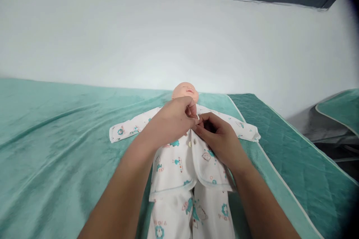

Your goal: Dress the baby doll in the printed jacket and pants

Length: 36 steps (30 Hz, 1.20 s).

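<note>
A baby doll lies on its back, its head away from me. It wears a white printed baby jacket with both sleeves spread out, over matching trousers. At the upper chest my left hand pinches the jacket's front edge. My right hand grips the same edge from the other side, fingertips meeting those of the left. Below my hands the front hangs loose, with a snap button showing. Whatever fastener lies between my fingertips is mostly hidden.
A light green blanket with soft folds lies under the doll. To the right is a darker green quilted mat with pale piping. A white wall rises behind, and a folded green cloth sits at the far right.
</note>
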Each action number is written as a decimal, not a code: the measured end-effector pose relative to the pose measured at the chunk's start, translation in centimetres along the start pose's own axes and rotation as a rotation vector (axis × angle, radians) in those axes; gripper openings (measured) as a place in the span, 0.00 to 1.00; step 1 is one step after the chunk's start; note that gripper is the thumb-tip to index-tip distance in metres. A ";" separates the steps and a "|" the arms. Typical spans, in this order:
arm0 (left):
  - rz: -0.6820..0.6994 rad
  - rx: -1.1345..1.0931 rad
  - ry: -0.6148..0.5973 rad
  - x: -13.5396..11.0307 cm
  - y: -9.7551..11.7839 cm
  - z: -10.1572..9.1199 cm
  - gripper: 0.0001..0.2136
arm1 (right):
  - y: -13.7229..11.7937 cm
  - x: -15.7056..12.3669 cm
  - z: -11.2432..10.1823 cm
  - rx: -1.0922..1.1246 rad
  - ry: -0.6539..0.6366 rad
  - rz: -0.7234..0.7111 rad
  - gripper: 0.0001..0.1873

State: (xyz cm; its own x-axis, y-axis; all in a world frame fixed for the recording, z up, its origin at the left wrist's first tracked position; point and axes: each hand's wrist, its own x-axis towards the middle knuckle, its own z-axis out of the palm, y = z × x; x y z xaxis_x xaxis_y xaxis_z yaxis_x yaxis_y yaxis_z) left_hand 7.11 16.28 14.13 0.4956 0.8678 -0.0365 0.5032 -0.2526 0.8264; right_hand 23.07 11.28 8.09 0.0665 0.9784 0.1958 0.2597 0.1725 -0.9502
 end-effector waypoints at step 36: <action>-0.022 0.069 0.057 0.3 0.5 0.9 0.06 | -0.8 -0.2 0.0 -0.480 0.146 -0.052 0.03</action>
State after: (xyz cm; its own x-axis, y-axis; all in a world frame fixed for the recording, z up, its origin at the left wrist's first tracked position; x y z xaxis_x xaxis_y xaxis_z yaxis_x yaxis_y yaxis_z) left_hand 8.15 16.03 13.99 0.4441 0.8958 -0.0207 0.5619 -0.2604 0.7851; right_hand 22.83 10.98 8.84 0.1668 0.9378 0.3045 0.6779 0.1152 -0.7261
